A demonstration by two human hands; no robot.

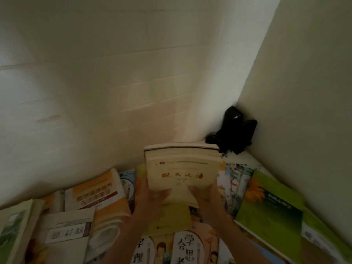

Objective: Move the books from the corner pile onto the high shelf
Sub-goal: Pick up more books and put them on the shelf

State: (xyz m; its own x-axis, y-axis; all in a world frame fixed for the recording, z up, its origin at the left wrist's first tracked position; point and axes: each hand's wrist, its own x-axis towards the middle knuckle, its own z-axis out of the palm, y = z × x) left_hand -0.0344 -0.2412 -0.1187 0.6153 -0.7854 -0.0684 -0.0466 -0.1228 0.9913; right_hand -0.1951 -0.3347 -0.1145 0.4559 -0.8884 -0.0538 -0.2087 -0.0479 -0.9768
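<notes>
A small stack of cream-coloured books (182,168), the top one with red characters on its cover, is lifted above the scattered pile. My left hand (152,197) grips its lower left edge, thumb on the cover. My right hand (206,197) grips the lower right edge the same way. Below lie many books: an orange-and-white one (95,193) at the left, a green one with a sunflower (270,204) at the right, a yellow one (171,220) under my hands. No shelf shows in the view.
Two pale walls meet at a corner behind the pile. A black object (235,130) stands in that corner on a white surface (242,159), just behind the lifted books. More books (66,235) cover the lower left.
</notes>
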